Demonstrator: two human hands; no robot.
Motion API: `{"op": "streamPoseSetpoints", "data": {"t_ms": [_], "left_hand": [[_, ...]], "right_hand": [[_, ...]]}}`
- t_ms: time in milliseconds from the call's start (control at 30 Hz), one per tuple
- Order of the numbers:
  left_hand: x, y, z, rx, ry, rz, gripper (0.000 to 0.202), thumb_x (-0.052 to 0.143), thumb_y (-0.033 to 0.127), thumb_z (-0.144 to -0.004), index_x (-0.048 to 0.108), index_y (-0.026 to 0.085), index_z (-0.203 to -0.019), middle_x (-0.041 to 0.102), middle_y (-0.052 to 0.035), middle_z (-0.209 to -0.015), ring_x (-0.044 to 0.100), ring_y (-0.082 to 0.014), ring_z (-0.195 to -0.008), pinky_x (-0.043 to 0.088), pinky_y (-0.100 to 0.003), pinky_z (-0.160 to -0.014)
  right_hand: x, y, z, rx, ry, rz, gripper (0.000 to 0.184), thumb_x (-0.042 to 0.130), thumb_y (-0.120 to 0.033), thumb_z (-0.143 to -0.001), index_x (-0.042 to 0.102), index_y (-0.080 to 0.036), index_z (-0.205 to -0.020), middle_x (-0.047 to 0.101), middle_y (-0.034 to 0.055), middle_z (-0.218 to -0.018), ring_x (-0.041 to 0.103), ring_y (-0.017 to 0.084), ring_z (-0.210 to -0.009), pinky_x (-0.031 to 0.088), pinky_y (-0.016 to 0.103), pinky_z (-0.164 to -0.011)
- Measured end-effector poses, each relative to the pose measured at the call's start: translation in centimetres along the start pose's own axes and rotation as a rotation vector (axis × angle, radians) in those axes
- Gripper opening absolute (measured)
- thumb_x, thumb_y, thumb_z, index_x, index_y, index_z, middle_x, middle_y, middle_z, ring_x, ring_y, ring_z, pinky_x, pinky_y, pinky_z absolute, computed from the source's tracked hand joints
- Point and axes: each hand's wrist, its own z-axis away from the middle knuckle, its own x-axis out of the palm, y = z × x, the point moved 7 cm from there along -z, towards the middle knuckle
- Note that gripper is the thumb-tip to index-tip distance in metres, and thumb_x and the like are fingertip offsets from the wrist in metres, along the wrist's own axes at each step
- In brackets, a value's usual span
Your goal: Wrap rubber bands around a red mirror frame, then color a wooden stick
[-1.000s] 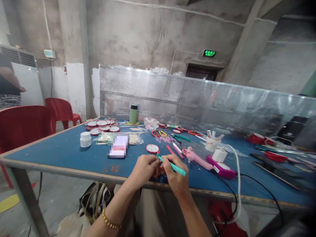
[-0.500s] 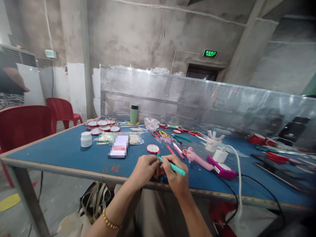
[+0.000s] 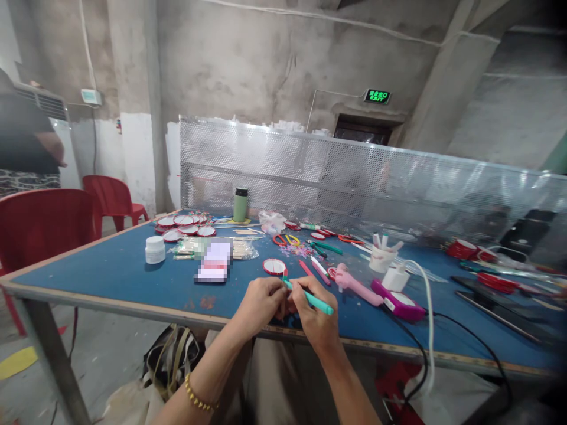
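My right hand (image 3: 316,307) is closed around a turquoise marker pen (image 3: 315,300), its tip end pointing left toward my other hand. Fingers curled, my left hand (image 3: 261,301) is at the table's front edge, just left of the pen. A small white drum with a red rim (image 3: 274,267) stands out beyond my left fingers, which seem closed on its lower end; the grip itself is hidden. Both hands almost meet. Right of them lie pink pens (image 3: 308,268) and a pink glue gun (image 3: 357,286).
Several red-rimmed drums (image 3: 183,221) are piled at the back left. A white jar (image 3: 155,250), a phone (image 3: 214,262), bagged sticks (image 3: 243,249), a green bottle (image 3: 240,205), pliers (image 3: 328,247), a cup of pens (image 3: 381,257) and a purple power strip (image 3: 398,300) with cables share the blue table (image 3: 110,277).
My hands, the pen and the drum stay in nearly the same place. At the far left, a standing person has shifted a little to the right.
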Motion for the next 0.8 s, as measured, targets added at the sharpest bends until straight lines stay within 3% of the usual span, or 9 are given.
{"op": "streamPoseSetpoints", "data": {"t_ms": [800], "left_hand": [[0.05,-0.02,0.05,-0.009,-0.013,0.002,0.029,0.042,0.026,-0.083,0.053,0.019,-0.057,0.059,0.0012,-0.052,0.057,-0.0120,-0.051,0.043,-0.020,-0.056]], "right_hand": [[-0.25,-0.23,-0.06,0.029,0.030,-0.014,0.020,0.054,-0.026,-0.091,0.059,-0.020,-0.073,0.060,-0.0032,-0.055,0.057,0.012,-0.046,0.048,0.022,-0.048]]}}
